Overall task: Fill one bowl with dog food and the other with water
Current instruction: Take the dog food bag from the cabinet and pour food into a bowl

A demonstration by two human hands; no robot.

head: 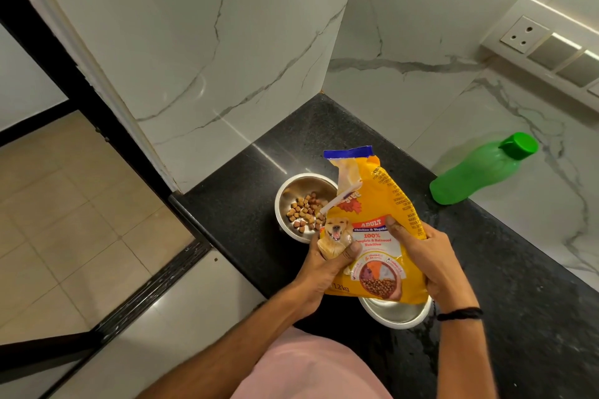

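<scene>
A yellow dog food bag [372,230] is held over the black counter [518,285], its torn top pointing up and away from me. My left hand [324,266] grips its lower left side and my right hand [424,256] grips its right side. Behind the bag stands a steel bowl [291,191] holding a small heap of brown kibble [304,212]. A second steel bowl [395,312] sits under the bag's bottom, mostly hidden, its inside not visible. A green water bottle [479,168] with its cap on stands at the right against the marble wall.
White marble walls close the counter at the back and right. A switch and socket panel [551,48] is on the right wall. The counter's left edge drops to a tiled floor [64,220] with a dark door frame.
</scene>
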